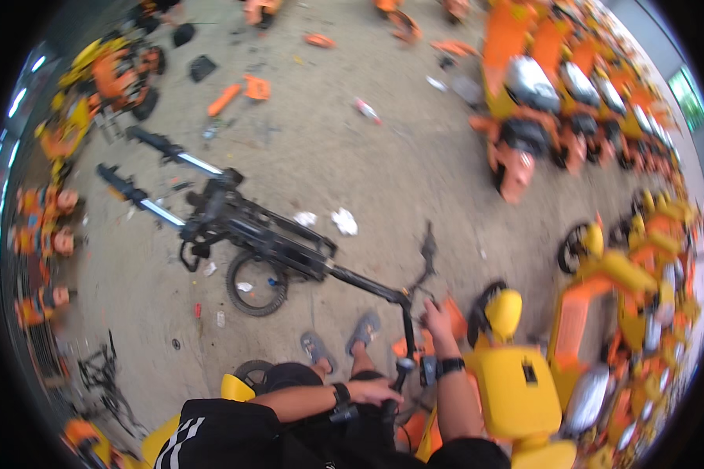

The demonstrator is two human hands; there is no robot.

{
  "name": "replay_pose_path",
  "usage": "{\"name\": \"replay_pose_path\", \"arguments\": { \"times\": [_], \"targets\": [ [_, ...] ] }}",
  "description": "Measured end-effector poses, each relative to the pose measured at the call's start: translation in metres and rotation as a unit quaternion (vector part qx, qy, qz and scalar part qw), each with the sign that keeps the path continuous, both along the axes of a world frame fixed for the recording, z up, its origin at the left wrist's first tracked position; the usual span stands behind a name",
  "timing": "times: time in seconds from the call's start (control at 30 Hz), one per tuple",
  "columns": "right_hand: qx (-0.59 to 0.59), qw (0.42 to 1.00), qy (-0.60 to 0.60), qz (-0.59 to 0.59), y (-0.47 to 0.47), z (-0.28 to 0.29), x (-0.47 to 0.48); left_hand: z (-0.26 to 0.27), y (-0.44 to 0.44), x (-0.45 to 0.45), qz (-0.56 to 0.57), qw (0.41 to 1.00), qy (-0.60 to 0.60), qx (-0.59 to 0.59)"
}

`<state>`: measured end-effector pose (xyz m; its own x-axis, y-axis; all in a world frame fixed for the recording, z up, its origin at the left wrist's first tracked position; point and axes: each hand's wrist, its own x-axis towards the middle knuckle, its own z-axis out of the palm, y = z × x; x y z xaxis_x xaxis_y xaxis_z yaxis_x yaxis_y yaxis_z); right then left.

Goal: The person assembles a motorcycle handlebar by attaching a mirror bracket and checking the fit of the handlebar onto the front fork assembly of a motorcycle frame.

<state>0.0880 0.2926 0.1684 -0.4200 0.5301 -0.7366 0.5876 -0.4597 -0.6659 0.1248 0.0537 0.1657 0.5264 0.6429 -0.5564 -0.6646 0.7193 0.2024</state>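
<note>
A stripped black scooter frame (258,234) stretches diagonally before me. Two fork legs with silver tubes (163,212) stick out at its far left end. From its near end a black stem (366,283) runs to a bent handlebar (409,328). My left hand (375,391) is closed around the handlebar's near grip (389,410), in front of my body. My right hand (437,319) is beside the handlebar's middle, close to the cables; its fingers are blurred, and I cannot tell whether it holds anything. A spoked wheel (257,287) shows beside the frame.
Rows of orange and yellow scooters (513,58) stand at right, and a yellow scooter seat (513,387) is close by my right arm. Crumpled white paper (344,221), a bottle (366,110) and orange panels (224,99) litter the concrete floor (352,164). More scooters (117,70) stand at left.
</note>
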Motion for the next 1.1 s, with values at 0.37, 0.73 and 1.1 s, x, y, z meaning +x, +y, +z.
{"name": "replay_pose_path", "arguments": {
  "times": [0.37,0.73,1.1],
  "targets": [
    [-0.257,0.953,0.002,-0.160,0.015,0.007,-0.026,-0.037,0.002,0.057,0.163,0.975,0.150,0.015],
    [-0.135,0.976,-0.128,-0.112,0.010,0.040,-0.040,0.000,0.001,0.051,0.220,0.953,0.188,-0.085],
    [-0.266,0.936,0.044,-0.228,-0.050,0.149,-0.101,0.126,-0.089,-0.048,0.266,0.944,0.192,0.038]
  ]
}}
